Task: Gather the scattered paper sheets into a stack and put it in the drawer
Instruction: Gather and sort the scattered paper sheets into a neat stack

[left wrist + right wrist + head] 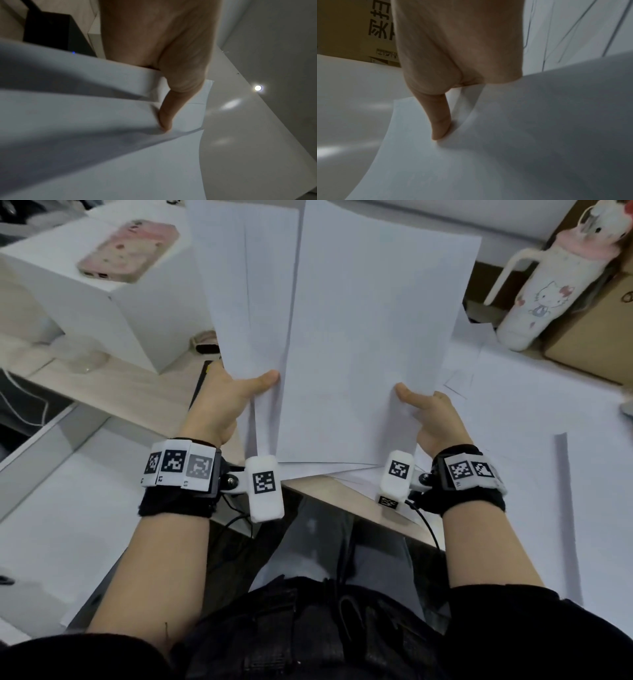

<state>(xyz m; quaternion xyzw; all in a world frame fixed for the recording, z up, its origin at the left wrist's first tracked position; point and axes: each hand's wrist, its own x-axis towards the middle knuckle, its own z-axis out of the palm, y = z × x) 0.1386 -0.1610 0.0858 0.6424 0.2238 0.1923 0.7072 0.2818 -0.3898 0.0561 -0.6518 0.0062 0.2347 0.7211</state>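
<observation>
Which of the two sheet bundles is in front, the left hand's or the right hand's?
The right hand's bundle: its edge overlaps the left hand's bundle.

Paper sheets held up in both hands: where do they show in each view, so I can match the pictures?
Head: the paper sheets fill the upper centre, fanned, pinched by the left hand and right hand.
Left wrist: they spread across the lower left, under the thumb.
Right wrist: they cover the lower right.
Shared landmark: a thumb pressed on the front sheet.
</observation>
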